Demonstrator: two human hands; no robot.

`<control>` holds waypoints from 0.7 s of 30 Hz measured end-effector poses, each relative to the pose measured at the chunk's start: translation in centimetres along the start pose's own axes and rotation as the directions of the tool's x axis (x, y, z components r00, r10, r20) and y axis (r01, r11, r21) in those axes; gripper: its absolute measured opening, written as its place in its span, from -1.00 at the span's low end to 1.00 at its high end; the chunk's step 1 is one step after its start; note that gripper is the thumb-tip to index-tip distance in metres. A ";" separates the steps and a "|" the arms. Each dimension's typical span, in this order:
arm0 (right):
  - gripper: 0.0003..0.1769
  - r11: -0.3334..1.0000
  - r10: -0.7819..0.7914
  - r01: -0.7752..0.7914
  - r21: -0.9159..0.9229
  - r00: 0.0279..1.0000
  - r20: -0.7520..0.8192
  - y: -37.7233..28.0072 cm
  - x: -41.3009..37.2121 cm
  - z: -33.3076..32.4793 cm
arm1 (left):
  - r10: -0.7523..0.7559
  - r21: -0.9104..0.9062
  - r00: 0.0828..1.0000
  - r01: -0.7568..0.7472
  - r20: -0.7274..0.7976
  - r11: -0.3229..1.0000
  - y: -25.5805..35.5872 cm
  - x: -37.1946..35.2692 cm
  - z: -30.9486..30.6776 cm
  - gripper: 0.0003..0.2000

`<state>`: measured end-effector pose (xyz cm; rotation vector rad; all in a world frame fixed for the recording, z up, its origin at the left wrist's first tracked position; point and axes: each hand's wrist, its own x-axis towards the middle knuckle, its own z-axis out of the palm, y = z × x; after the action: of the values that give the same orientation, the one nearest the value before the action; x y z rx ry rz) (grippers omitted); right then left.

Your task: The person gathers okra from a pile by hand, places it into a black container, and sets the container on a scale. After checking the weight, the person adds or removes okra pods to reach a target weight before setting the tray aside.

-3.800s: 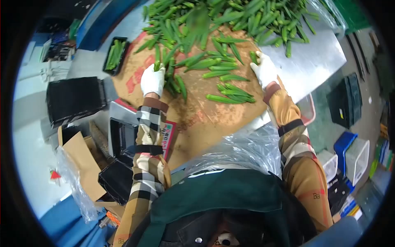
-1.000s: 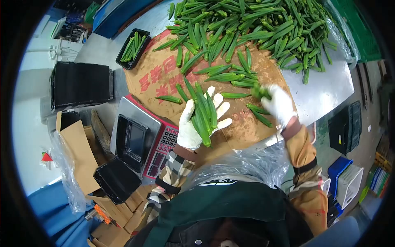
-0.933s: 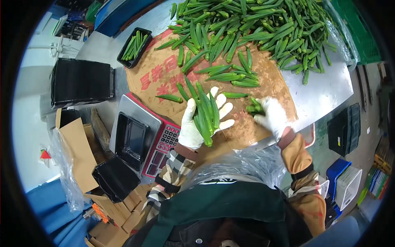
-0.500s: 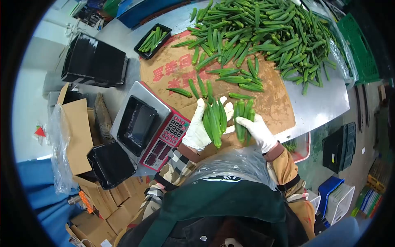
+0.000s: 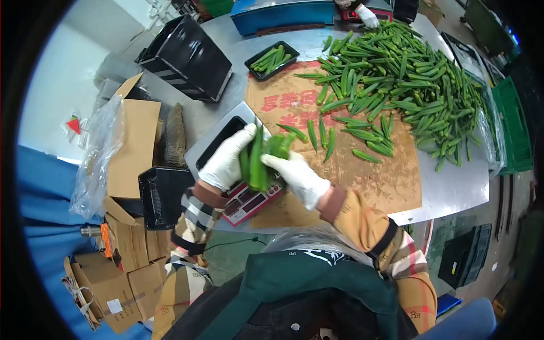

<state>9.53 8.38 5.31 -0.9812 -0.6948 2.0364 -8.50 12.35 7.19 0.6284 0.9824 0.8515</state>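
Note:
My left hand (image 5: 229,158), in a white glove, is closed around several okra pods (image 5: 258,164) above the red scale (image 5: 247,207). Beside it my right hand (image 5: 297,177), gloved too, grips another small bunch of okra (image 5: 279,145). The black tray (image 5: 226,136) on the scale's platform is partly hidden behind my left hand. Loose okra pods (image 5: 322,131) lie on the cardboard sheet (image 5: 362,184) to the right, below a large okra heap (image 5: 408,79).
A black tray of okra (image 5: 272,60) stands at the cardboard's top edge. Stacked black trays (image 5: 187,59) and an open cardboard box (image 5: 133,147) are at left. Another person's gloved hand (image 5: 367,17) reaches the heap's far side. A green crate (image 5: 511,124) is at right.
Both hands have moved left with their okra, from over the cardboard to over the scale. My view has shifted, and another person's hand now shows at the top.

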 end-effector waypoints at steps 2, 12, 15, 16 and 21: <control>-0.54 0.999 -0.016 0.011 0.035 0.991 0.131 -0.2 2.6 2.9 | 0.150 0.248 0.988 -0.137 -0.033 0.959 2.5 0.0 -3.0 -0.61; -0.57 0.748 -0.320 0.160 -0.644 0.937 -0.138 -0.2 -0.3 -10.0 | 0.270 0.359 0.899 -0.139 -0.345 0.923 4.9 -2.4 -10.8 -0.48; -0.58 0.111 -0.605 0.015 -0.994 0.795 -0.056 2.7 -1.4 -22.2 | 0.423 0.368 0.782 -0.266 -0.458 0.891 3.5 -4.8 -14.0 -0.55; -0.56 -0.074 -0.597 -0.071 -0.995 0.802 -0.013 3.3 -2.6 -24.6 | 0.453 0.403 0.743 -0.267 -0.492 0.875 3.0 -5.8 -14.4 -0.57; -0.48 -0.155 -0.636 -0.228 -0.961 0.768 -0.079 4.5 -5.9 -28.6 | 0.421 0.304 0.661 -0.292 -0.621 0.907 -0.1 -8.6 -15.4 -0.50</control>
<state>33.62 5.15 -11.47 -1.9704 -2.0168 0.2377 -24.82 6.24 4.38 0.6914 1.6504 1.4186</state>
